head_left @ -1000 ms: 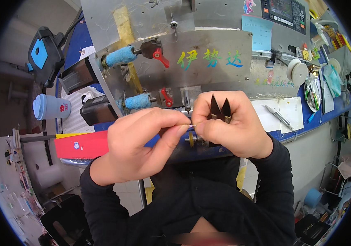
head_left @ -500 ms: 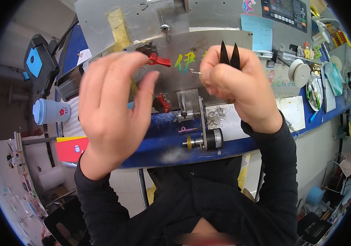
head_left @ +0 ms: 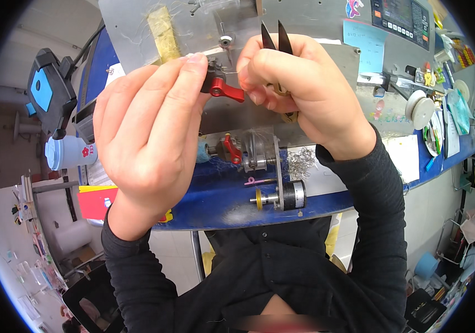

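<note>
My right hand (head_left: pixel 304 83) keeps a pair of scissors (head_left: pixel 283 41) in its palm, black blades pointing up past the fingers. Between its thumb and forefinger is the end of a thin metal hook (head_left: pixel 231 72), which reaches toward a black clamp. My left hand (head_left: pixel 148 122) is at that clamp's left side, fingertips drawn together; whatever they pinch is hidden. A red lever (head_left: pixel 227 90) juts from the clamp between my hands. Below, a second red lever (head_left: pixel 232 149) belongs to a shaft of the machine (head_left: pixel 348 100). Loose hooks (head_left: pixel 302 162) lie piled on white paper.
A blue lidded cup (head_left: pixel 70 153) stands at the left, near a black holder (head_left: pixel 48 91). White spools (head_left: pixel 420 109) sit at the right, below a control panel (head_left: pixel 401 22). A black round dial (head_left: pixel 294 195) protrudes near the blue table's front edge (head_left: pixel 221 223).
My left hand has moved up to the clamp and its fingers have closed. My right hand has come left and up, bringing the hook to the clamp. The view has shifted slightly.
</note>
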{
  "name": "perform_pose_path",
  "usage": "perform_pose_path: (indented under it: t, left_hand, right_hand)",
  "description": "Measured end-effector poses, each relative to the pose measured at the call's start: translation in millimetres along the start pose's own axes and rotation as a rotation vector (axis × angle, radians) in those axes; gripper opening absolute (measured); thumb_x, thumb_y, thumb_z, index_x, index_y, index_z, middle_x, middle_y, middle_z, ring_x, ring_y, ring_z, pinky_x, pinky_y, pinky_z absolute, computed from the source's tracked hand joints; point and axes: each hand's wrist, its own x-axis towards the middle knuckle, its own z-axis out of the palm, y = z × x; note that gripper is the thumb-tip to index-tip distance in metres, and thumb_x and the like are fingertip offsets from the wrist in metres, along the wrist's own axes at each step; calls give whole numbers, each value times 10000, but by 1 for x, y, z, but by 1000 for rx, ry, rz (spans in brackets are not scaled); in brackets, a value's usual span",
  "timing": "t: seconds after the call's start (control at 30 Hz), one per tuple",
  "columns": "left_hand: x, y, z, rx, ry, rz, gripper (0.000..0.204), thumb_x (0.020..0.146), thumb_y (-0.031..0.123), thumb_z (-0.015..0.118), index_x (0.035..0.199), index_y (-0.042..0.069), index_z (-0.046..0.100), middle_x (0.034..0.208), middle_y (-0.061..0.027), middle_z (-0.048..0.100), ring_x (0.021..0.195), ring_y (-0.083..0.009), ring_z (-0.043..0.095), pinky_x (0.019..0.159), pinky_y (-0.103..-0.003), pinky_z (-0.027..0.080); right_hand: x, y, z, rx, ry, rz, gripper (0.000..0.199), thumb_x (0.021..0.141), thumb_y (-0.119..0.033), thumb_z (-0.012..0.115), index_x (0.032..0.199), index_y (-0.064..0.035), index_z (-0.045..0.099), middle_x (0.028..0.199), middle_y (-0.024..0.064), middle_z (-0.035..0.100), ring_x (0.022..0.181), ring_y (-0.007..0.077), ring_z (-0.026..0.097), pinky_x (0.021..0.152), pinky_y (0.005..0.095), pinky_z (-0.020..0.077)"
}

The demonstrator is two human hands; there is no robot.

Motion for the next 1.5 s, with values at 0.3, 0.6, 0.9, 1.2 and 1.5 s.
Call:
perform_pose_path:
  t: [0.3, 0.6, 0.9, 1.2, 1.5]
  left_hand:
    - [-7, -1, -12, 152, -159, -155, 402, 741, -51, 797, 1126, 56, 748, 1036, -97, 730, 1048, -274, 654, 927, -360, 496]
    - [1, 10, -13, 0, -61, -88, 427, 706, 120, 896, 1067, 8, 697, 913, -93, 672, 853, -241, 623, 770, -313, 503]
    - [9, 28, -2, -74, -201, -229, 234, 782, 71, 784, 921, 19, 603, 731, -67, 563, 557, -174, 526, 509, -282, 433]
    - [37, -14, -16, -174, -433, 129, 249, 712, -30, 669, 942, 11, 584, 757, -113, 586, 592, -284, 576, 540, -361, 460]
    - [49, -31, -14, -447, -509, 98, 194, 761, -22, 632, 943, 13, 574, 705, -43, 471, 543, -153, 404, 516, -284, 343]
  right_hand:
    - [8, -3, 1, 28, -5, 92, 165, 868, -225, 599, 816, -80, 659, 757, -22, 624, 643, 37, 568, 521, 169, 384]
    - [8, -4, 2, 10, -6, 82, 199, 886, -231, 584, 767, -79, 630, 751, -31, 602, 622, 16, 529, 498, 163, 346]
    - [10, 1, 2, 14, -16, 40, 212, 897, -226, 578, 748, -83, 626, 738, -31, 582, 618, 19, 498, 486, 166, 309]
    - [-5, -10, -10, -314, 232, -8, 230, 910, -286, 685, 869, -60, 703, 589, -34, 540, 475, 23, 444, 448, 183, 304]
    - [-4, 9, 0, -362, 214, -149, 208, 931, -243, 740, 982, -41, 732, 676, -32, 626, 543, 19, 531, 467, 181, 370]
